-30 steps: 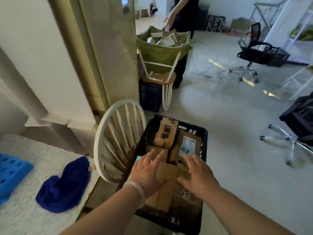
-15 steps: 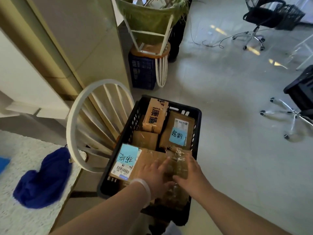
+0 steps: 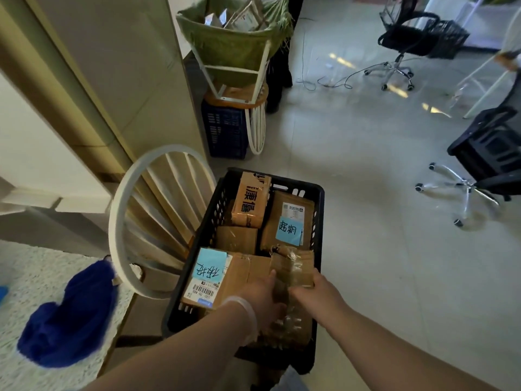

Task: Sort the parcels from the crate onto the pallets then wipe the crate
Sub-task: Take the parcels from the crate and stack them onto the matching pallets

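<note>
both my left grip (image 3: 263,299) and right grip (image 3: 314,294) clasp the taped parcel (image 3: 293,266) by its sides, lower centre; seems light, stiff, tape slick.

I see the pale tiled floor (image 3: 366,249) carrying a far office chair (image 3: 406,38), a nearer office chair (image 3: 490,153) at right, a dark blue crate (image 3: 224,131) and loose cables (image 3: 332,83). Left, a speckled white surface (image 3: 42,277) holds a blue cloth (image 3: 70,320).
</note>
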`<state>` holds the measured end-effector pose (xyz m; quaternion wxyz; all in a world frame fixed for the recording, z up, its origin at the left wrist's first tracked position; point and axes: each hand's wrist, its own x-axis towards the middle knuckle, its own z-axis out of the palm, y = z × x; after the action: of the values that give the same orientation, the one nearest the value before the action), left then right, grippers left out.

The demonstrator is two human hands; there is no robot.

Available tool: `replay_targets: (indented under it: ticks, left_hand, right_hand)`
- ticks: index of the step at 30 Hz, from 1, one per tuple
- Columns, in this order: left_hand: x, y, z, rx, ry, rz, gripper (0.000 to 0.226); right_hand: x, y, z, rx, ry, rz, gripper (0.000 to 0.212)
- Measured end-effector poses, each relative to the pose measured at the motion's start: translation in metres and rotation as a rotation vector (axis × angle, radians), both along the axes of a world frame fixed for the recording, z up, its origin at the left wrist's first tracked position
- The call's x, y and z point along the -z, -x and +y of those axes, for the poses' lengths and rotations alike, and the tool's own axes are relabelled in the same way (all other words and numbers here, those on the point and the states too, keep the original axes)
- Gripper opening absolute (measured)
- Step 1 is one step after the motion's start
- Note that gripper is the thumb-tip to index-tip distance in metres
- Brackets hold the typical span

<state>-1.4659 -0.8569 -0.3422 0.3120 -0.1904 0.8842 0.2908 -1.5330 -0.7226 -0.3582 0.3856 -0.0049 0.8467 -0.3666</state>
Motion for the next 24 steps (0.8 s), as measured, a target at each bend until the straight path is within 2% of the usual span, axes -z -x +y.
replay_targets:
  ticks: [4,6,8,10,12,14,17,19,22,24]
  left_hand:
    - [-0.015,0.007,-0.004,-0.091,0.048,0.138,0.074]
    - [-0.025,0.015,-0.01,-0.197,-0.015,0.186,0.084]
    - [-0.041,0.024,-0.016,-0.279,-0.067,0.238,0.094]
    - [-0.059,0.033,-0.021,-0.308,-0.045,0.307,0.101]
    - [-0.075,0.039,-0.025,-0.311,0.028,0.356,0.107]
    - [-0.086,0.04,-0.031,-0.326,0.086,0.372,0.113]
    - [-0.092,0.035,-0.044,-0.397,0.08,0.415,0.113]
    - [-0.097,0.03,-0.053,-0.472,-0.027,0.463,0.107]
    - [-0.101,0.023,-0.063,-0.627,-0.301,0.551,0.103]
    - [-0.103,0.018,-0.069,-0.723,-0.5,0.587,0.097]
  right_hand:
    - [-0.033,0.004,-0.012,0.081,0.113,0.066,0.042]
    - [-0.057,0.012,-0.022,0.103,0.181,0.132,0.036]
    - [-0.082,0.019,-0.032,0.106,0.23,0.206,0.041]
    - [-0.103,0.022,-0.04,0.131,0.281,0.248,0.051]
    - [-0.12,0.019,-0.048,0.157,0.393,0.254,0.045]
    - [-0.129,0.014,-0.052,0.134,0.454,0.271,0.037]
    - [-0.137,0.008,-0.057,0.049,0.497,0.299,0.048]
    - [-0.134,0.01,-0.06,0.038,0.505,0.322,0.052]
    - [-0.129,0.018,-0.059,0.06,0.363,0.535,0.064]
    - [-0.127,0.024,-0.059,0.077,0.281,0.58,0.076]
